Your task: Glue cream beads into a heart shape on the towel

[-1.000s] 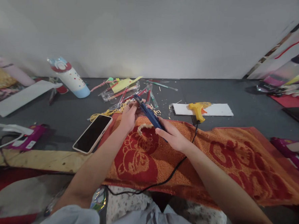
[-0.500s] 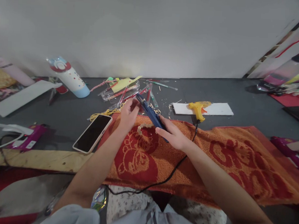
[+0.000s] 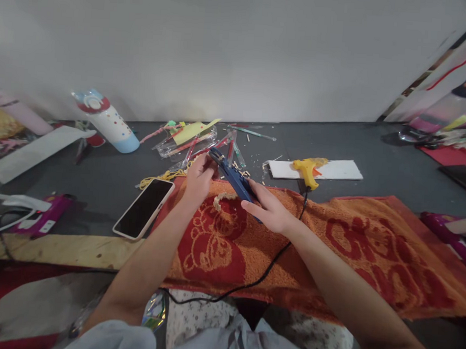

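Observation:
My right hand [image 3: 269, 208] is wrapped round a long dark-blue hand tool [image 3: 238, 183] with a metal-looking jaw at its far end; its exact kind cannot be made out. The tool slants up to the left above the orange and red towel [image 3: 286, 262]. At the jaw end, my left hand [image 3: 199, 178] has its fingers bent and pinched together; what they hold is hidden or too small to name. Below the tool, a curved string of small beige pieces [image 3: 222, 198] lies on the towel. Small pale bits [image 3: 244, 173] are scattered just beyond.
A smartphone [image 3: 144, 209] lies left of the towel. A yellow glue gun [image 3: 307, 171] rests on a white strip [image 3: 344, 169], its black cord crossing the towel. Behind are plastic packets [image 3: 187, 143] and a spotted bottle [image 3: 112, 124]. A purple power strip [image 3: 51, 216] sits far left.
The tool's jaw end has dipped slightly and shifted a little left, the left hand moving with it. The right hand keeps its grip, and the things on the table stay put.

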`<state>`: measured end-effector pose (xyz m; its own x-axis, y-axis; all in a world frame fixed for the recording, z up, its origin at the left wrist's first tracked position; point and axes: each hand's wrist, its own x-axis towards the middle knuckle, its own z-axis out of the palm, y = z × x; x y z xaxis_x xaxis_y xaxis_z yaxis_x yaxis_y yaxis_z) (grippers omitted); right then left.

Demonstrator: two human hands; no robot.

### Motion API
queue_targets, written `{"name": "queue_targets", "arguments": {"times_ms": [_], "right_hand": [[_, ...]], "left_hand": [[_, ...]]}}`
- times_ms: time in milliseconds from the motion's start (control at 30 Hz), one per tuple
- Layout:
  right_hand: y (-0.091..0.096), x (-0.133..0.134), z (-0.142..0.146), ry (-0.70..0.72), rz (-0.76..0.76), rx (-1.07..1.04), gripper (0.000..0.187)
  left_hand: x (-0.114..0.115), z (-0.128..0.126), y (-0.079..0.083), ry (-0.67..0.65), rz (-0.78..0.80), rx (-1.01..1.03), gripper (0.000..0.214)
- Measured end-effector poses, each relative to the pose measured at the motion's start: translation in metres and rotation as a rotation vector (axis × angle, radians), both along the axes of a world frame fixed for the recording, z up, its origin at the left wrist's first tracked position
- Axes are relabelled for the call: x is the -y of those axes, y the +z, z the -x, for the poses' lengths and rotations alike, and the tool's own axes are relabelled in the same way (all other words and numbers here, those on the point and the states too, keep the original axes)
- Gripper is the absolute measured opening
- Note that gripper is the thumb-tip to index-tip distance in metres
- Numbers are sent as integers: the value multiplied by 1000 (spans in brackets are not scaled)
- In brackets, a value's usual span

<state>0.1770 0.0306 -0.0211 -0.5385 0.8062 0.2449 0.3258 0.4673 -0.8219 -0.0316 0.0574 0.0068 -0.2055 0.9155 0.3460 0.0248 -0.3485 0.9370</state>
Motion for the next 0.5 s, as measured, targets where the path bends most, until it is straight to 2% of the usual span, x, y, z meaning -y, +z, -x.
{"name": "queue_targets", "arguments": {"times_ms": [333,500], "right_hand": [[4,2,0,-1,-15,34,86],[5,3,0,-2,-17,27,87]], "left_hand": [[4,-4,0,-48,-26,14,6],[6,-5,-2,-17,9,-13,17]]}}
